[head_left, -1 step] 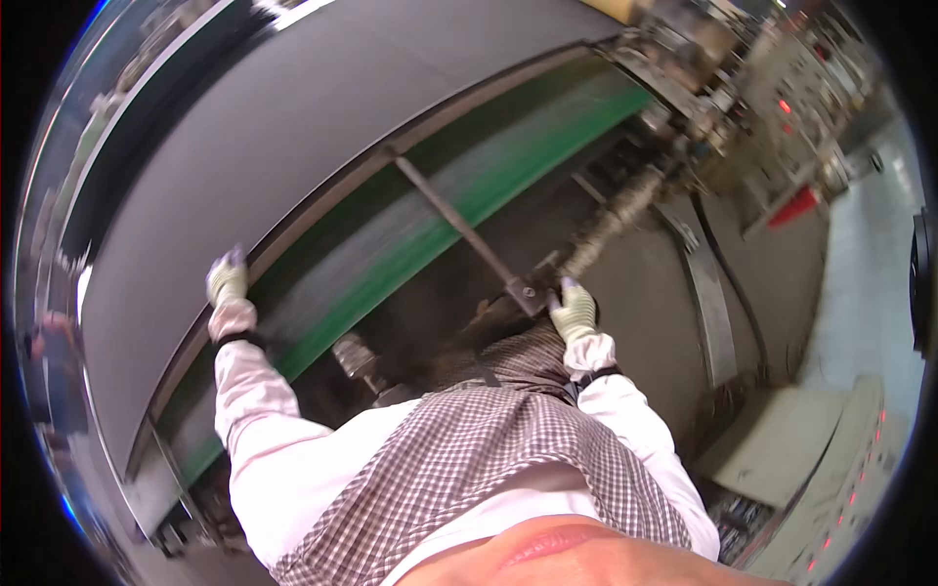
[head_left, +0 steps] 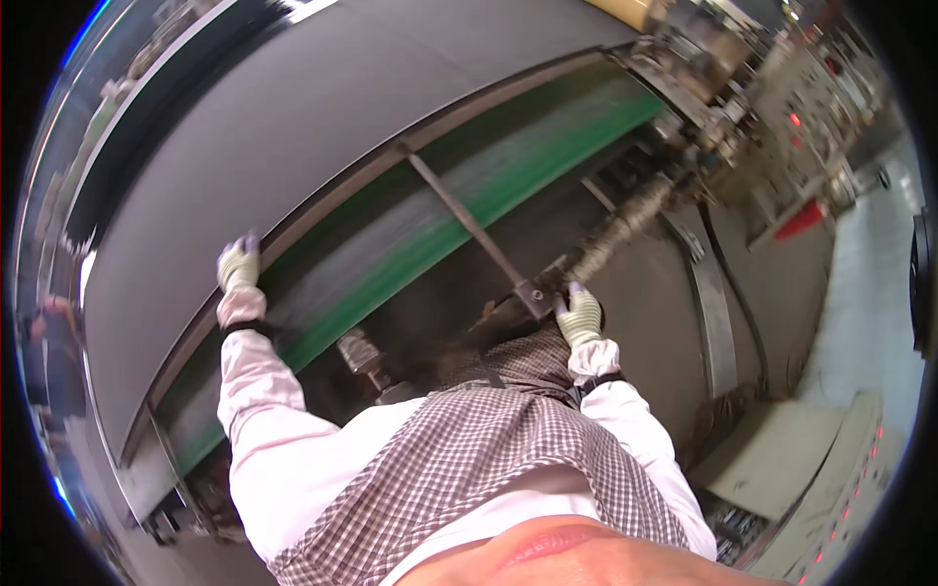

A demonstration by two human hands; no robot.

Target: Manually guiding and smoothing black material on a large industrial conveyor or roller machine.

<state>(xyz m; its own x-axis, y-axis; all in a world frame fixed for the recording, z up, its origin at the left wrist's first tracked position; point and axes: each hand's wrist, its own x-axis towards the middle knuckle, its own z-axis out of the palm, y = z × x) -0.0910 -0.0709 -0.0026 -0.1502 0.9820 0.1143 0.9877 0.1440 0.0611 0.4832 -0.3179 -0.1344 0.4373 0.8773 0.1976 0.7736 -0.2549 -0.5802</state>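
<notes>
My left hand (head_left: 238, 264), in a pale striped glove with bare-looking fingertips, rests on the near edge of a wide dark grey surface (head_left: 322, 127). Its fingers lie over that edge, blurred a little, and I see nothing held in them. At the right, my right hand (head_left: 579, 314) wears a similar glove. It is beside the bracket (head_left: 535, 297) at the lower end of a thin metal rod (head_left: 467, 220), close to a rough wrapped shaft (head_left: 625, 227). Most of its fingers are hidden, so their grip does not show.
Below the grey surface runs a green band (head_left: 430, 246) of the machine. A metal knob-like part (head_left: 360, 352) sticks up near my apron (head_left: 469, 439). Machinery with red lights and a red part (head_left: 801, 220) stands at the far right. A black cable (head_left: 735, 283) hangs there.
The whole view shifts slightly, so the machine appears a little farther right. Both hands keep about the same places on it.
</notes>
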